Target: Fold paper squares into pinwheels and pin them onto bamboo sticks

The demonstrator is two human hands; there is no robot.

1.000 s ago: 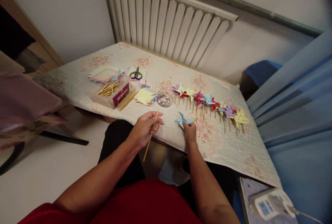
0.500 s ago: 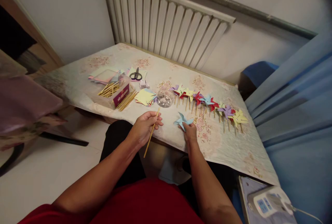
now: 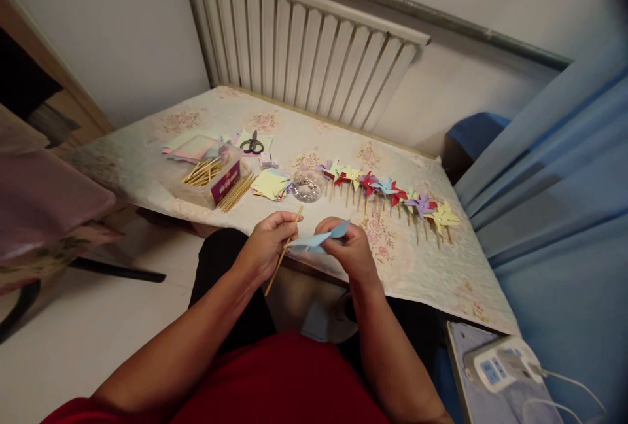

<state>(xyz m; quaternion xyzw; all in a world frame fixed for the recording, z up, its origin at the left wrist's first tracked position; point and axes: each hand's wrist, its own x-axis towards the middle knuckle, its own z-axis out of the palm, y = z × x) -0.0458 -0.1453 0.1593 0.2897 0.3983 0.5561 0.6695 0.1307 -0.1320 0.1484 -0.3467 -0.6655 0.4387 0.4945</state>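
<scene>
Above the table's near edge, my left hand (image 3: pixel 269 241) is closed around a thin wooden stick (image 3: pixel 275 275), whose top end pokes up past the fingers. My right hand (image 3: pixel 354 248) pinches a light blue paper pinwheel (image 3: pixel 314 240), turned edge-on. One blade of it reaches across to the stick; I cannot tell whether they touch. Just beyond my hands sits a round clear dish of small shiny metal pieces (image 3: pixel 307 187). Finished pinwheels on sticks (image 3: pixel 387 187) lie in a row to the right, in several colours.
At left stands a clear plastic box (image 3: pixel 199 196) of wooden sticks, with more sticks (image 3: pixel 236 192) beside it. Paper squares (image 3: pixel 271 184) and black scissors (image 3: pixel 252 143) lie nearby. A radiator (image 3: pixel 304 38) runs behind the table, a blue curtain (image 3: pixel 544 201) hangs right, and a white device (image 3: pixel 500 365) rests lower right.
My right hand has moved left toward the stick and turned, so the blue pinwheel now shows edge-on instead of its face. My left hand keeps its hold on the stick.
</scene>
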